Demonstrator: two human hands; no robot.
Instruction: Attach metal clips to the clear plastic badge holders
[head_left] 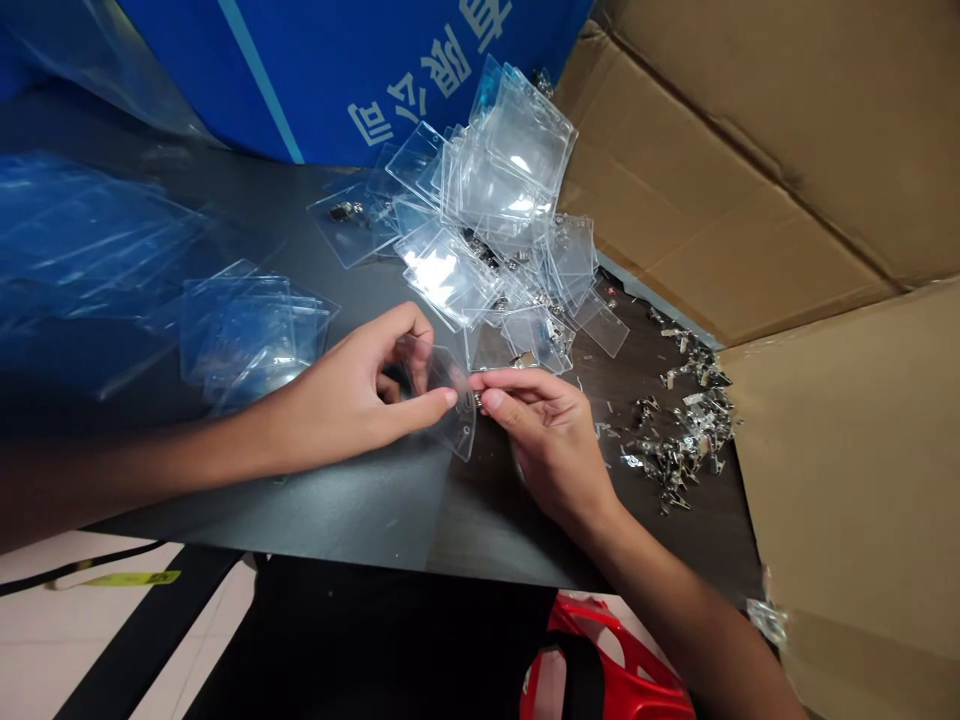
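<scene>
Cardboard flaps line the right edge of the black table. Clear badge holders pile at the far edge; metal clips heap near the right edge. Left hand half-closed, thumb and fingers pinching one holder near the front edge. Right hand, fingers nearly shut, pinches a small clip against that holder.

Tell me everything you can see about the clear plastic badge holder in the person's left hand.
The clear plastic badge holder is a thin, transparent, rectangular sleeve with a small round hole near one corner. It stands tilted above the dark tabletop, pinched by the left hand's fingers, while the right hand's fingertips touch its edge.
</scene>
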